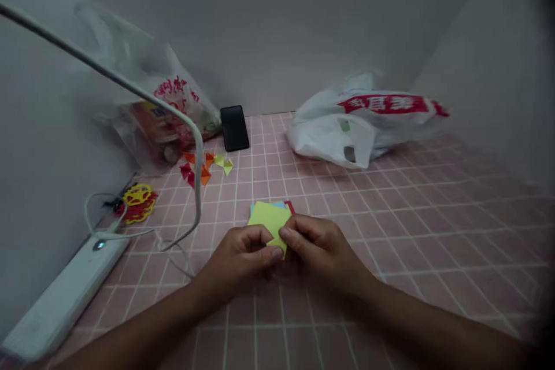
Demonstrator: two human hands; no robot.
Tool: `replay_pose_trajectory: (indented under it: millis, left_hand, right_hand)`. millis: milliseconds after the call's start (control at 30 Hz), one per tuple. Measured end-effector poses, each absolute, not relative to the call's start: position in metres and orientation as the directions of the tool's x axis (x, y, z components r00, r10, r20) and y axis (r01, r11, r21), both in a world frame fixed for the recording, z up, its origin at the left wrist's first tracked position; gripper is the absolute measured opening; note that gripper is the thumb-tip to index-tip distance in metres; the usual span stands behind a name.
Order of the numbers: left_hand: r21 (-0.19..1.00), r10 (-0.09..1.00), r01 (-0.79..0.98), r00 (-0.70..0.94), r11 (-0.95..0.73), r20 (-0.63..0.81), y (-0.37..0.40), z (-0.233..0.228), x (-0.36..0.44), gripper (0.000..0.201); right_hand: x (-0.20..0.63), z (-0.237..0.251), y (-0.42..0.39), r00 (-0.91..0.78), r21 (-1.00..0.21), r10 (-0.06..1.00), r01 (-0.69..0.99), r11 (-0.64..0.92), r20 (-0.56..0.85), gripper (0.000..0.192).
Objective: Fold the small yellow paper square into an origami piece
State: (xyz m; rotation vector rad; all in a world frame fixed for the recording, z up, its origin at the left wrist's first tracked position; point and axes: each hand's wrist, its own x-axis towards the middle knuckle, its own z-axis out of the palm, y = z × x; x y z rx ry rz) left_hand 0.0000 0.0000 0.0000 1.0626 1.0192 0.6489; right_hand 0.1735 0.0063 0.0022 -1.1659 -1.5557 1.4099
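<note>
A yellow square of paper (pixel 270 217) is pinched between my two hands at the lower middle of the head view. My left hand (pixel 246 250) grips its left lower side with thumb and fingers. On the right, my right hand (pixel 318 243) has thumb and fingertips closed on the paper's right edge. Behind the yellow sheet, edges of blue paper (pixel 280 204) and red paper (pixel 291 206) peek out; whether they are held too or lie on the tiles cannot be made out. The undersides of both hands are hidden.
Small folded paper pieces (pixel 205 174) in red, orange and yellow lie left, near a black phone (pixel 235 128). A plastic bag (pixel 177 92) and a white bag (pixel 333 133) stand at the back. A white cable (pixel 198 179) arches over a power strip (pixel 65 295) and yellow-red loops (pixel 137 203).
</note>
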Motion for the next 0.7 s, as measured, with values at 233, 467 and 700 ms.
replay_pose_trajectory:
  millis: [233,467,700]
  left_hand:
    - [0.922,0.822,0.051,0.435,0.384,-0.366,0.005,-0.004,-0.002,0.031]
    - [0.957,0.885,0.024,0.374,0.290,-0.278,0.004,0.003,-0.002,0.027]
    - [0.988,0.933,0.059,0.323,0.145,-0.157,0.003,0.002,-0.001,0.026]
  right_hand:
    - [0.174,-0.006,0.013,-0.423,-0.994,0.904,0.112,-0.013,-0.060,0.028]
    - [0.174,-0.005,0.007,-0.355,-0.996,0.933,0.083,-0.025,-0.053,0.033]
    - [0.171,-0.013,0.006,-0.295,-0.990,0.955,0.140,0.012,-0.030,0.031]
